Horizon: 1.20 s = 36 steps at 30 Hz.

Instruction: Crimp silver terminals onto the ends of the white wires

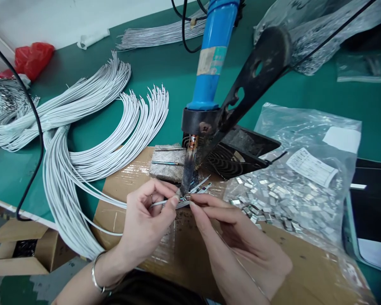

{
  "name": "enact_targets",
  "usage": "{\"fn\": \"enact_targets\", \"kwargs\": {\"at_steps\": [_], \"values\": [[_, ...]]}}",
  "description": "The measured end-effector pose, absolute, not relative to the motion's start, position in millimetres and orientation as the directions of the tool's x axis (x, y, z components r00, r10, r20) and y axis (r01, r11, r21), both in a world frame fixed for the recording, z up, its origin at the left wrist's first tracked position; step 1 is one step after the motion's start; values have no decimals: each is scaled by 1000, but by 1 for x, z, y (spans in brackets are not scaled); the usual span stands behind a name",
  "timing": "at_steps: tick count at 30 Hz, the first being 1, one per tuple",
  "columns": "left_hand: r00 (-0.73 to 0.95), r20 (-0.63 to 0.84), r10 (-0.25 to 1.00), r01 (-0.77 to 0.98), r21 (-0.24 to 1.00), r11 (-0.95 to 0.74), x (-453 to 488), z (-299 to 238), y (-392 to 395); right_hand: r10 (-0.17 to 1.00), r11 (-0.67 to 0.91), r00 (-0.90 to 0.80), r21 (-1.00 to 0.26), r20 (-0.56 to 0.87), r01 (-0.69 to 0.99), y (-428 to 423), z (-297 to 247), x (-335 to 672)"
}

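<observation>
My left hand (149,218) is closed in a pinch on a white cable (158,203), whose end reaches the tip of a soldering iron (188,169). The iron has a blue handle and points down, clamped in a black metal stand (257,70). From the other side my right hand (241,241) is closed, thumb and forefinger together at the iron's tip. A thin silvery solder wire (241,266) runs from those fingers across the palm. Tiny parts right at the tip are too small to make out. Several short cable ends (203,185) lie just behind.
Large bundles of white cables (73,182) cover the left. A grey block (167,163) and a black fan (225,159) stand behind the iron. To the right lie a clear bag of small metal connectors (279,195) and a dark-screened device (374,203). Cardboard (174,254) covers the front.
</observation>
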State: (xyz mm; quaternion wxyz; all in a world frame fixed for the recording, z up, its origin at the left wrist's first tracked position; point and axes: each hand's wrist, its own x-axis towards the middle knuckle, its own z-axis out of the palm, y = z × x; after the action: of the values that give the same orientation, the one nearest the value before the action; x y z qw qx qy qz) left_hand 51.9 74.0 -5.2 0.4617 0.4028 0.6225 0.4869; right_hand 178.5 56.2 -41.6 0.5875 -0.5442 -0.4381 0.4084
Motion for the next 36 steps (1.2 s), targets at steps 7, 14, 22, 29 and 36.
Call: {"fn": "enact_targets", "kwargs": {"at_steps": [7, 14, 22, 29, 36], "values": [[-242, -157, 958, 76, 981, 180, 52, -6, 74, 954, 97, 282, -995, 103, 35, 55, -42, 180], [-244, -152, 958, 81, 981, 176, 50, -8, 74, 957, 113, 263, -993, 121, 44, 57, -43, 182], [-234, -126, 964, 89, 985, 151, 49, -7, 74, 942, 86, 319, -994, 102, 63, 54, -38, 175], [-221, -151, 963, 60, 984, 168, 49, -10, 75, 952, 79, 292, -996, 87, 38, 56, -41, 178], [-234, -169, 958, 45, 982, 184, 49, -8, 74, 950, 84, 297, -995, 95, 49, 55, -42, 178]]}}
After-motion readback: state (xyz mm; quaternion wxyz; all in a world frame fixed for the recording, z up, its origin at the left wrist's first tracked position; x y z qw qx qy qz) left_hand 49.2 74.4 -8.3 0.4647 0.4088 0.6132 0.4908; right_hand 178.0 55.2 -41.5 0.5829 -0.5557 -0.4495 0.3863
